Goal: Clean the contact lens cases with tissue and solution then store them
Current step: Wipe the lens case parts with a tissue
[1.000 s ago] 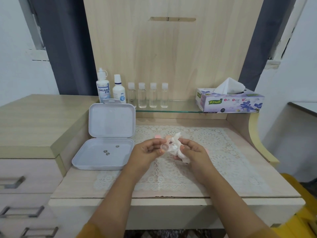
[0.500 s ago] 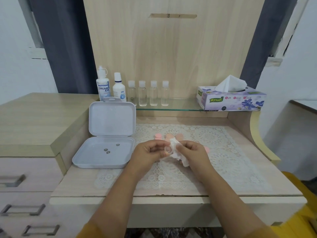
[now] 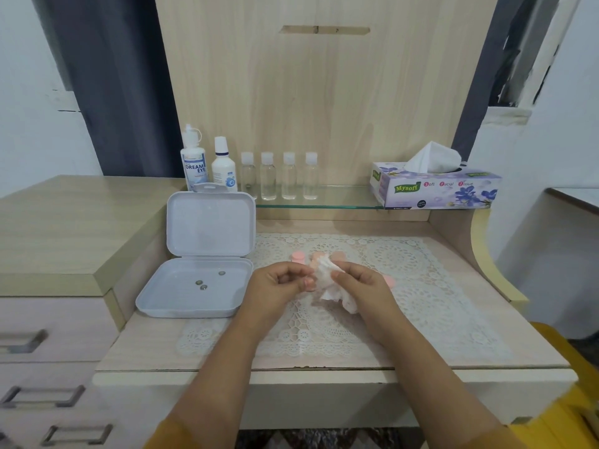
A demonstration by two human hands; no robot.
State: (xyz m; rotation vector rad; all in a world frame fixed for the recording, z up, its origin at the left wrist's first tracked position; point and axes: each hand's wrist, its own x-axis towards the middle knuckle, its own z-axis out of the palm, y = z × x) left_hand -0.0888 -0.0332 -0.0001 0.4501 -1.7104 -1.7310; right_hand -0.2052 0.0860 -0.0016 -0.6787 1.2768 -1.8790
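A crumpled white tissue (image 3: 327, 281) is pinched in the right hand (image 3: 363, 286) and pressed against a small lens case piece held in the curled fingertips of the left hand (image 3: 275, 286), just above the lace mat (image 3: 421, 286); a second ago the clear round piece showed between the hands, and now the tissue covers it almost wholly. Behind the hands, pink lens case pieces (image 3: 298, 257) lie on the mat (one more peeks out beside the right hand). To the left, a white plastic storage box (image 3: 194, 306) stands hinged open, three small round metal bits in its tray. On the glass shelf (image 3: 340, 202) stand two solution bottles (image 3: 194, 163), four clear capped bottles (image 3: 278, 176) and a floral tissue box (image 3: 434, 186).
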